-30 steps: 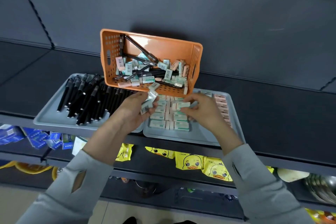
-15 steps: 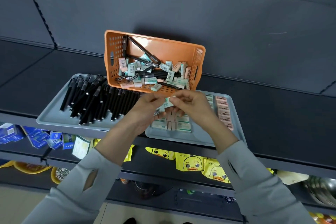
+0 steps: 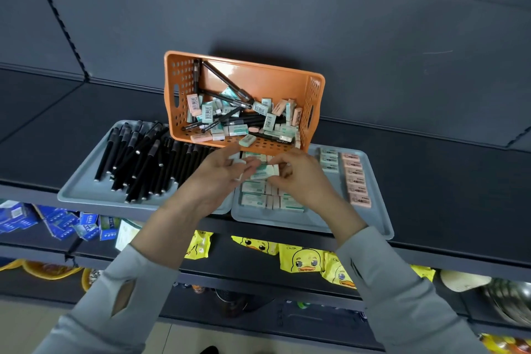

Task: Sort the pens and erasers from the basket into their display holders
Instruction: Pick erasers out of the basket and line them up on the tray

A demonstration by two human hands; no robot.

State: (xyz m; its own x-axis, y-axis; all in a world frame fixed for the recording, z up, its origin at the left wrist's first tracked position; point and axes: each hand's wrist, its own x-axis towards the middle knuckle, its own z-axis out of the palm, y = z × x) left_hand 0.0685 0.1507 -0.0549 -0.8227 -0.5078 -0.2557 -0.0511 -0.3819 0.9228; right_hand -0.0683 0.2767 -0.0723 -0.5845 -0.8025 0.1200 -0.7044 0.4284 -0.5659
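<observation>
An orange basket (image 3: 267,75) leans tilted on the shelf, holding several black pens and several green and pink erasers. A grey tray (image 3: 83,192) at the left carries several black pens (image 3: 143,164). A second grey tray (image 3: 376,210) at the right holds rows of green erasers (image 3: 253,198) and a column of pink erasers (image 3: 356,181). My left hand (image 3: 218,178) holds a few erasers just in front of the basket. My right hand (image 3: 301,175) pinches a green eraser (image 3: 265,171) between the two hands, above the right tray.
The trays sit on a dark shelf (image 3: 448,181) against a dark back panel. Below hang blue packets (image 3: 57,221) at the left and yellow duck packets (image 3: 304,259) at the middle. Metal bowls (image 3: 511,302) lie at the lower right.
Both hands have come together in front of the basket. My right hand moved up from the eraser rows to my left hand and now pinches a green eraser there.
</observation>
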